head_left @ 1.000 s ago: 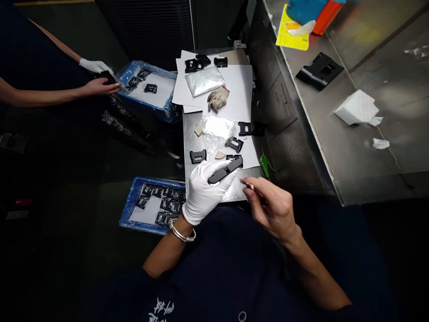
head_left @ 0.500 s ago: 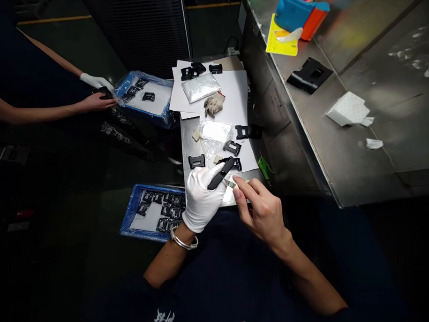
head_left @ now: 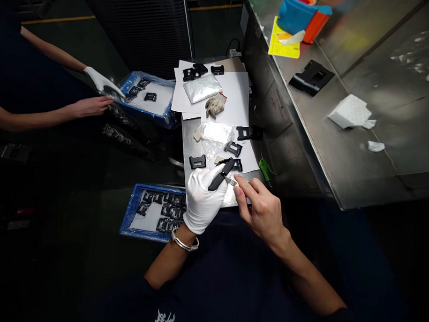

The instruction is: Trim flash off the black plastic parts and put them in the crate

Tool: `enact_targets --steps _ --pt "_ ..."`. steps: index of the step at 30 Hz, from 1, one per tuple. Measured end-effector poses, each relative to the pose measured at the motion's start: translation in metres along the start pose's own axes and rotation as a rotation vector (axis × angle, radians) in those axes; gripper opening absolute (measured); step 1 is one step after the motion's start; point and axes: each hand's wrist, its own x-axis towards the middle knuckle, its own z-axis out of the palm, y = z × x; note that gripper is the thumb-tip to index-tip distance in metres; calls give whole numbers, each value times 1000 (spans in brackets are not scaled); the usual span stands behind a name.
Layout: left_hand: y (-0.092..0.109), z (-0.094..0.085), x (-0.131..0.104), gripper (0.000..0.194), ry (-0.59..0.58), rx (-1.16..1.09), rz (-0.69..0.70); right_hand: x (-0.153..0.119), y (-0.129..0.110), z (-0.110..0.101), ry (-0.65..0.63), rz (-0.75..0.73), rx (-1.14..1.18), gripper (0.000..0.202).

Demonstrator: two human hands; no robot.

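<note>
My left hand point(head_left: 203, 200), in a white glove, is closed around a black plastic part point(head_left: 218, 180) held tilted above the table's near end. Bare, my right hand point(head_left: 264, 210) pinches a small silver metal blade point(head_left: 231, 182) between thumb and forefinger. The blade's tip is at the part's right edge; whether it touches cannot be made out. Just beyond my hands lie other black plastic parts, one on the left point(head_left: 197, 162) and one farther up point(head_left: 232, 148). A clear plastic bag point(head_left: 215, 135) lies flat behind them.
A blue crate point(head_left: 128, 214) of bagged black parts stands low on the left. Behind it, a co-worker's hands point(head_left: 93, 102) are at another blue crate point(head_left: 159, 119). A metal bench point(head_left: 307, 136) rises on the right. A green air gun point(head_left: 266, 168) hangs beside the table point(head_left: 187, 141).
The co-worker's hands have shifted, and the black part they held no longer shows. My hands keep nearly the same pose, with the blade turned slightly. The whole view has shifted a little.
</note>
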Motion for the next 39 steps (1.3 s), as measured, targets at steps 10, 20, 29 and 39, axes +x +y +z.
enact_targets --steps 10,20,29,39 --pt "-3 -2 -1 37 -13 -89 36 -1 -2 -2 -2 -30 43 34" --pt "2 -3 -2 25 26 -74 -35 0 10 1 54 -24 -19 33" --pt "3 -8 2 19 -9 -66 18 15 14 2 110 147 455 20" --pt "-18 -6 0 65 -578 282 89 24 21 -2 -134 151 560 24"
